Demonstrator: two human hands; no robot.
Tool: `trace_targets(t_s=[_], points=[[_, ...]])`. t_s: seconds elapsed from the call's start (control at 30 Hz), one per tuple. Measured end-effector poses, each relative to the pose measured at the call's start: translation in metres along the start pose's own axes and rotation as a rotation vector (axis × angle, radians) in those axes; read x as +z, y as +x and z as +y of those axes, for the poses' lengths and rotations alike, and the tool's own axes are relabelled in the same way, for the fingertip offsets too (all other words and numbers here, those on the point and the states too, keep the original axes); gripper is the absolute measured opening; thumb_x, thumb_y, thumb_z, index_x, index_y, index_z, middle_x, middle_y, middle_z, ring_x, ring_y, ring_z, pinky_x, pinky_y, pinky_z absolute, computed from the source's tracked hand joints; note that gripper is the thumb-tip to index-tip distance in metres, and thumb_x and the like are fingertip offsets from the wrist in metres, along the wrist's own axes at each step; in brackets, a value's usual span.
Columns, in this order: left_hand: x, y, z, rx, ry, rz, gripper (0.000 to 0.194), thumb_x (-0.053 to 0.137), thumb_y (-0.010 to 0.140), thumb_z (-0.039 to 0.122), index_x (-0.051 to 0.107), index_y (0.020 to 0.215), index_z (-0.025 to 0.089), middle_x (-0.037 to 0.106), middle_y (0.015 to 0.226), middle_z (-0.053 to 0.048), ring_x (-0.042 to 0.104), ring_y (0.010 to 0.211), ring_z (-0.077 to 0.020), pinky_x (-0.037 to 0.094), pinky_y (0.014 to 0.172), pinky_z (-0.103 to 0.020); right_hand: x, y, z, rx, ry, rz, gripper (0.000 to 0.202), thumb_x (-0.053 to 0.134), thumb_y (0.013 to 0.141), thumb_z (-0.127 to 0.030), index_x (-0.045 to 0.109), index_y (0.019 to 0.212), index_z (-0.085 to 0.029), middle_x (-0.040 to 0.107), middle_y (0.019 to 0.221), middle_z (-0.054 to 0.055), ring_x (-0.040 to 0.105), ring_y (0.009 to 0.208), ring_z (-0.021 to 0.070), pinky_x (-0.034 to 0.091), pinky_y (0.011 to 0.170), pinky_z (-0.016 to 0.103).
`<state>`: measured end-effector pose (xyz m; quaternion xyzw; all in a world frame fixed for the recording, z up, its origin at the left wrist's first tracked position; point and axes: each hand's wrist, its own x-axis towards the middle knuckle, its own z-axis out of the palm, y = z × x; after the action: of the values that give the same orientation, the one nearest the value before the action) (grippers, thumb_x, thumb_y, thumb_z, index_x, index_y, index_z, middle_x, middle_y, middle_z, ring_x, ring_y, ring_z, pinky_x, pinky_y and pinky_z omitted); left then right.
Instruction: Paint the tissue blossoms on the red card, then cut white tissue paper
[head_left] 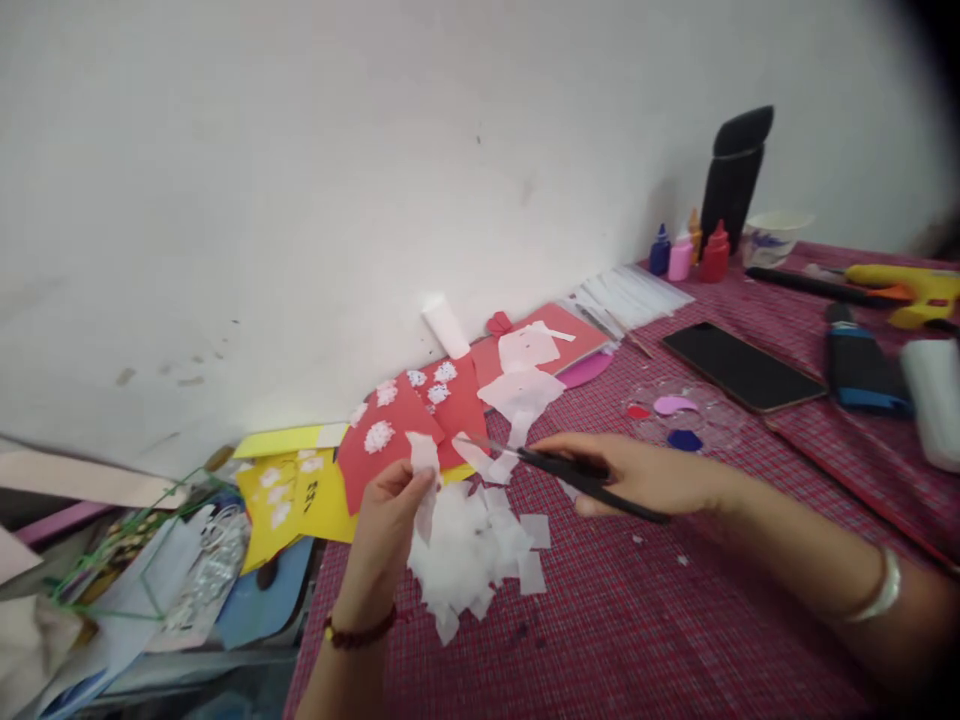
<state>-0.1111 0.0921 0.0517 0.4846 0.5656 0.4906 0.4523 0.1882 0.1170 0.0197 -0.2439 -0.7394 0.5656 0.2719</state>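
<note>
My left hand (394, 505) pinches a strip of white tissue paper (424, 455) between thumb and fingers. In my right hand (611, 465) is a pair of black-handled scissors (559, 466), its blades pointing left toward the strip, a little apart from it. Below the hands lies a heap of small white paper pieces (461, 550), with a few squares (532, 572) at its right side. Beyond the blades, a larger torn white sheet (521, 395) trails toward me. Red cards (409, 425) with white fluffy clusters sit just behind my left hand.
Yellow cards (289, 495) lie at the left edge. Paint bottles (716, 255), a paper cup (772, 238) and a black upright container (736, 185) stand at the back right. A phone (742, 365), paint palette (712, 420) and yellow glue gun (911, 288) rest on the checked cloth (675, 640).
</note>
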Motion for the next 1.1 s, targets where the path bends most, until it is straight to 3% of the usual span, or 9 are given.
trace_targets(t_s=[0.13, 0.27, 0.47, 0.73, 0.97, 1.1], points=[[-0.007, -0.019, -0.019, -0.030, -0.050, 0.092, 0.031, 0.076, 0.068, 0.042, 0.061, 0.065, 0.014, 0.059, 0.057, 0.002, 0.049, 0.051, -0.0088, 0.036, 0.051, -0.019, 0.028, 0.008, -0.004, 0.048, -0.014, -0.059, 0.065, 0.073, 0.073, -0.031, 0.051, 0.133, -0.021, 0.061, 0.122, 0.008, 0.058, 0.109, 0.0252, 0.047, 0.093, 0.038], [-0.005, -0.023, -0.035, 0.004, -0.083, 0.135, 0.028, 0.075, 0.069, 0.038, 0.059, 0.065, 0.015, 0.055, 0.057, 0.004, 0.045, 0.052, -0.0082, 0.034, 0.051, -0.019, 0.042, 0.012, -0.002, 0.052, -0.054, -0.080, 0.065, 0.074, 0.071, -0.026, 0.053, 0.133, -0.022, 0.062, 0.120, 0.007, 0.059, 0.106, 0.0251, 0.047, 0.090, 0.037], [-0.006, -0.027, -0.048, 0.042, 0.014, 0.083, 0.029, 0.069, 0.076, 0.038, 0.055, 0.065, 0.016, 0.049, 0.057, 0.004, 0.041, 0.053, -0.0086, 0.030, 0.050, -0.019, 0.050, 0.017, 0.006, 0.097, 0.016, -0.089, 0.064, 0.073, 0.074, -0.024, 0.051, 0.133, -0.021, 0.063, 0.110, 0.006, 0.060, 0.095, 0.0212, 0.048, 0.081, 0.033], [-0.008, -0.031, -0.046, 0.068, 0.083, 0.045, 0.027, 0.066, 0.078, 0.037, 0.055, 0.064, 0.016, 0.046, 0.057, 0.005, 0.037, 0.053, -0.0089, 0.029, 0.051, -0.020, 0.056, 0.020, 0.010, 0.085, 0.165, -0.121, 0.059, 0.073, 0.075, -0.031, 0.054, 0.130, -0.021, 0.061, 0.114, 0.006, 0.057, 0.100, 0.0211, 0.045, 0.087, 0.035], [-0.006, -0.033, -0.040, 0.009, 0.071, 0.014, 0.026, 0.068, 0.074, 0.038, 0.055, 0.064, 0.017, 0.049, 0.057, 0.004, 0.041, 0.051, -0.0101, 0.031, 0.050, -0.021, 0.056, 0.021, 0.010, 0.106, 0.205, -0.127, 0.057, 0.074, 0.075, -0.032, 0.057, 0.128, -0.022, 0.063, 0.110, 0.005, 0.058, 0.097, 0.0207, 0.046, 0.085, 0.035], [-0.013, -0.032, -0.025, -0.039, 0.089, -0.177, 0.021, 0.072, 0.068, 0.035, 0.061, 0.068, 0.017, 0.055, 0.061, 0.001, 0.047, 0.055, -0.0122, 0.037, 0.052, -0.021, 0.055, 0.021, 0.011, 0.118, 0.253, -0.129, 0.055, 0.074, 0.075, -0.034, 0.059, 0.126, -0.021, 0.064, 0.110, 0.005, 0.058, 0.097, 0.0206, 0.045, 0.085, 0.034]])
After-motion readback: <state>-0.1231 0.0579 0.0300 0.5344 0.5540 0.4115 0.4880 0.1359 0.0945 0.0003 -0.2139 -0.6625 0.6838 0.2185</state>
